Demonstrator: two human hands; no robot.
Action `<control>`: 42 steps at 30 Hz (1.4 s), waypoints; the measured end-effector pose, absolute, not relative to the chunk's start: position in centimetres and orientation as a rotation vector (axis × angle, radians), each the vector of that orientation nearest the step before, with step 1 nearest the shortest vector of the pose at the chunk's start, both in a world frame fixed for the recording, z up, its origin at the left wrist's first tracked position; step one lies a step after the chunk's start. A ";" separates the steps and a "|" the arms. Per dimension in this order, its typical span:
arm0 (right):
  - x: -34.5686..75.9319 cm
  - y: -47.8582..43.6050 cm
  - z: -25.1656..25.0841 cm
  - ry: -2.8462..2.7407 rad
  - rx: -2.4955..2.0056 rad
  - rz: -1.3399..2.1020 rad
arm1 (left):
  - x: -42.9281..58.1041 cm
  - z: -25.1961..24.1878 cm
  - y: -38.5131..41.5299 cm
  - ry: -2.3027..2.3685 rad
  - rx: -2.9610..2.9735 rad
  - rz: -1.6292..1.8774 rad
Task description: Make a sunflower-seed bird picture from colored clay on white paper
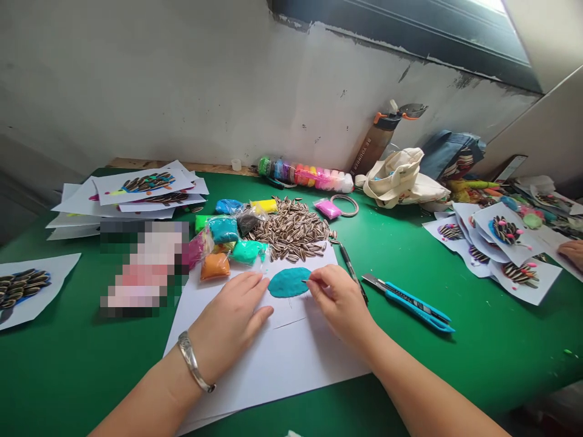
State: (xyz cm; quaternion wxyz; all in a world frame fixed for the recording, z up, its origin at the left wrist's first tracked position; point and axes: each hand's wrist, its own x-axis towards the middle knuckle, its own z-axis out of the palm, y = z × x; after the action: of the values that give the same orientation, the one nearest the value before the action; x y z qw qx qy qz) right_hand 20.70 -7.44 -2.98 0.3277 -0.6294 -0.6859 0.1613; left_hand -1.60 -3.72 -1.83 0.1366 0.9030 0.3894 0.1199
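A flat teal clay patch (288,283) lies on a white sheet of paper (282,358) on the green table. My left hand (232,318), with a silver bracelet on the wrist, rests flat on the paper just left of the clay, fingers stretched out. My right hand (336,300) is at the clay's right edge, its fingers pinched on a sunflower seed (306,281) whose tip touches the clay. A heap of striped sunflower seeds (291,229) lies just beyond the paper.
Small bags of coloured clay (225,243) sit left of the seeds. A blue utility knife (410,301) and a pen (351,269) lie to the right. Finished seed pictures (141,188) are stacked at back left and right (505,240). Another person's hand (572,252) shows at the right edge.
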 end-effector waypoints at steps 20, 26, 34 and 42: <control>19.9 -8.3 -2.8 -2.064 -1.524 0.300 | -1.3 -2.1 -5.2 1.088 2.690 0.319; 20.7 -8.1 -3.0 -1.899 -1.512 0.388 | -1.0 -2.2 -5.5 1.102 2.743 0.212; 21.1 -8.0 -2.5 -2.021 -1.465 0.419 | -0.8 -2.4 -5.8 1.135 2.741 0.231; 22.7 -7.3 -3.1 -1.510 -1.694 0.685 | -0.4 -1.7 -6.2 1.174 2.780 0.228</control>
State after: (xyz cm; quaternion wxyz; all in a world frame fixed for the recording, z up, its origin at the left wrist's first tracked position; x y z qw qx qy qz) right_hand 22.65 -7.32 -3.12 0.3760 -0.6623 -0.5901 0.2679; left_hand -0.39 -6.17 -1.75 0.0574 0.9171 0.3872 0.0753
